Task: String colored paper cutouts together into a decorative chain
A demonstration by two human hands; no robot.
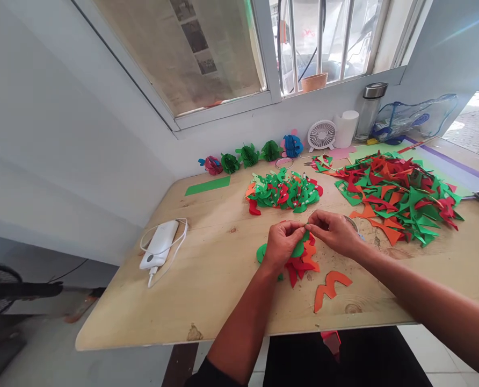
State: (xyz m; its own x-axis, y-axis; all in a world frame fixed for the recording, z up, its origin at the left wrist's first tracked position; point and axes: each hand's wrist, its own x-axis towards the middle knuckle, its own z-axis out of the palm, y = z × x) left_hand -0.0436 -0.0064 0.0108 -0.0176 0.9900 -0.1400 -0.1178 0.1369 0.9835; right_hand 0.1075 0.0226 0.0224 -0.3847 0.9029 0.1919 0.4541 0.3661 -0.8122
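Over the front middle of the table, my left hand (281,243) is closed in a pinch on a green paper cutout (299,248). My right hand (333,232) pinches at the upper edge of the same cutout, with thumb and fingertip close to the left thumb. What exactly lies between the fingertips is partly hidden. Under the hands lie red paper cutouts (298,269) and other green and orange pieces. A curved, zigzag orange paper cutout (330,288) rests nearer the table edge. Behind my right wrist shows part of a round ring, perhaps a tape roll (353,223).
A pile of curled paper pieces (284,192) lies beyond the hands. To the right is a large heap of paper scraps (400,196). A white power bank (159,244) with its cable sits left. Paper pompoms (248,155), a small fan (322,134) and a bottle (369,115) line the wall.
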